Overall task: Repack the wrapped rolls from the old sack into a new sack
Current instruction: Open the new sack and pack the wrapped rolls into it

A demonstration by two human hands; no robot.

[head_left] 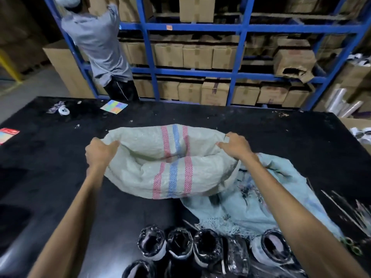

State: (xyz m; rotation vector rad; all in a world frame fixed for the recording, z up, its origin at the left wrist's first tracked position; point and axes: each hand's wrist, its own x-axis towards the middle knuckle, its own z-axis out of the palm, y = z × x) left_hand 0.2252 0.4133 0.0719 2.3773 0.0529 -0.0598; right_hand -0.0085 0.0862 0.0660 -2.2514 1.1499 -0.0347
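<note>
Black table (60, 177), striped sack (170, 173) rim inside fingers (113, 145)

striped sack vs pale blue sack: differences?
The striped sack has red and blue bands; the pale blue sack shows a frayed edge instead. The left hand and right hand grip the striped sack's mouth open; the pale blue sack lies crumpled, ungripped. Both are woven and lie on the black table.

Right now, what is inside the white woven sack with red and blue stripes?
Only its own striped inner wall shows in the white woven sack, held open by the left hand and right hand. Its folded front rim covers the bottom.
</note>
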